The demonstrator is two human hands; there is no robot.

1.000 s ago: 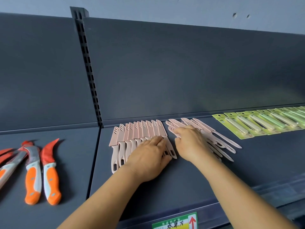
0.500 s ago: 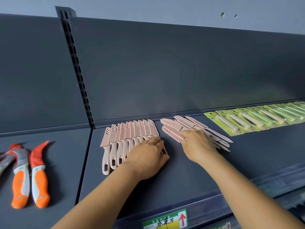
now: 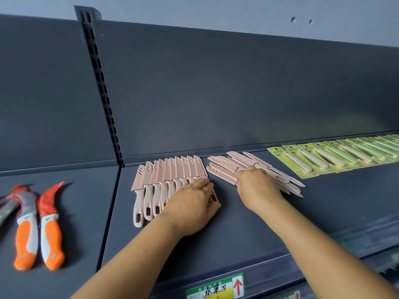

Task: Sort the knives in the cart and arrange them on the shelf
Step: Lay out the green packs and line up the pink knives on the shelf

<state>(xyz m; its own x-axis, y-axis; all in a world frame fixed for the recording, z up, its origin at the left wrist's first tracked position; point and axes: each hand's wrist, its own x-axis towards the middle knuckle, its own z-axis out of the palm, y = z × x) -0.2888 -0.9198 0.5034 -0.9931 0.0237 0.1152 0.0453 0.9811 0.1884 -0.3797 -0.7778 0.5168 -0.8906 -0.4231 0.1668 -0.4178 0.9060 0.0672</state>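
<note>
Nearest you, a green price label [image 3: 214,287] sits on the shelf [image 3: 269,214] lip. Your left hand [image 3: 191,209] lies flat, fingers straight, across the handles of the neat pink row [image 3: 170,180], just as it did a second ago. Your right hand [image 3: 257,187] has closed round a knife in the loose pink pile [image 3: 248,171], its fingers curled on it; the pile has bunched tighter than a moment back, so you are likely drawing off the next knife for the row. I count ten pink knives in the row; the pile holds perhaps eight, overlapped beyond a sure count. At left lie two orange-handled knives [image 3: 38,223], with a third cut off at the edge. Farthest right, the green carded knives [image 3: 336,156] run out of view, at least ten.
</note>
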